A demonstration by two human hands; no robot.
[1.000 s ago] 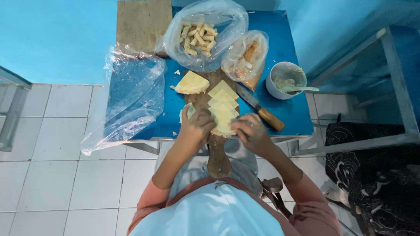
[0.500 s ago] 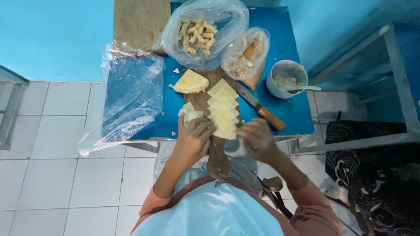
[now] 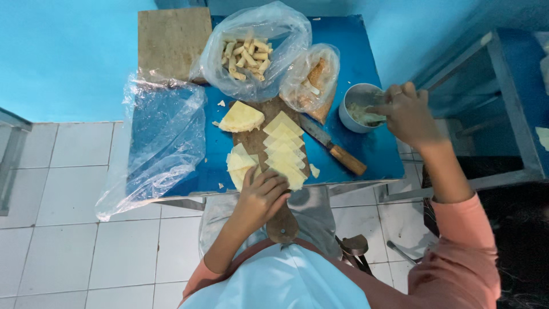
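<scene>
the person's left hand (image 3: 260,197) rests with fingers curled down on pale pastry sheets (image 3: 243,166) at the near edge of the blue table (image 3: 377,150), just beside a row of overlapping yellow pastry squares (image 3: 285,150) on a wooden cutting board (image 3: 283,220) whose handle overhangs that edge. the right hand (image 3: 406,114) is at the white cup (image 3: 357,109) near the right edge, fingers pinched closed on something in it; what it grips cannot be told. a knife (image 3: 334,147) lies between board and cup. two clear bags, one of rolled pastries (image 3: 246,54) and a smaller bag (image 3: 314,80), sit toward the far edge.
</scene>
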